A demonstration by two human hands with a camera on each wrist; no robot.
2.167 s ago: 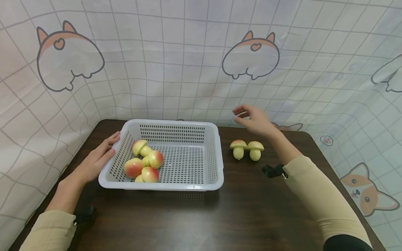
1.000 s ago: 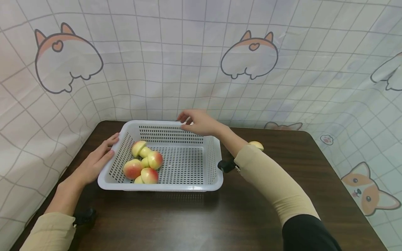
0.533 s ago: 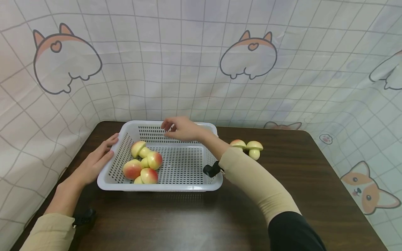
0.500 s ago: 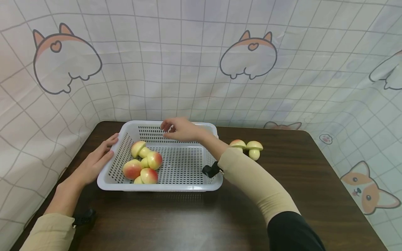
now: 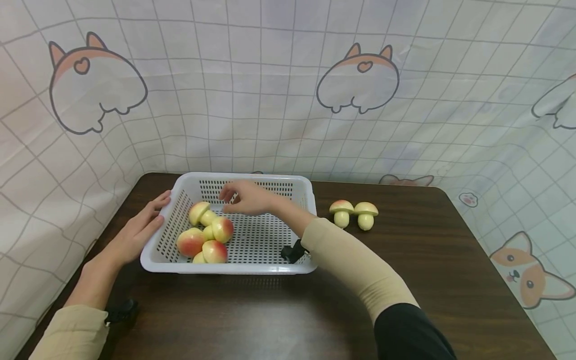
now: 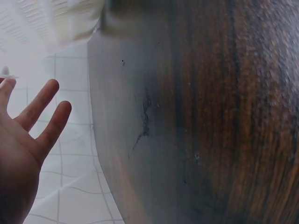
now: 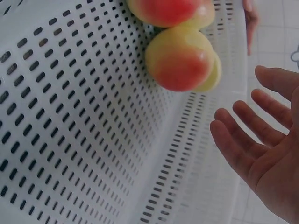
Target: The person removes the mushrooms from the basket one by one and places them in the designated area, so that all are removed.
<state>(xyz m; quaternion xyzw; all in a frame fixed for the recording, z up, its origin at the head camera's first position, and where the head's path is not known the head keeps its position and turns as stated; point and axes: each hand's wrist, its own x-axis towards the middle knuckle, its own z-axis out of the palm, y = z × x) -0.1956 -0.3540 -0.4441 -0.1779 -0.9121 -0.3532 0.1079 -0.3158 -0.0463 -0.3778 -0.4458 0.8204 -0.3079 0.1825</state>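
White basket [image 5: 234, 268] holds 4 mushrooms [image 5: 222, 229], left hand [image 5: 137, 231] touching, right hand [image 5: 247, 198] above.

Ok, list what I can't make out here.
Head view: some of the basket, behind the right hand and right sleeve.
Left wrist view: the rest of the left hand, cut off by the left edge.
Right wrist view: the rest of the upper mushroom, cut off by the top edge.

Basket [image 5: 234, 268] — open room at front centre; mushrooms [image 5: 222, 229] obstruct left side; right hand [image 5: 247, 197] and forearm [image 5: 290, 215] cross above rear.
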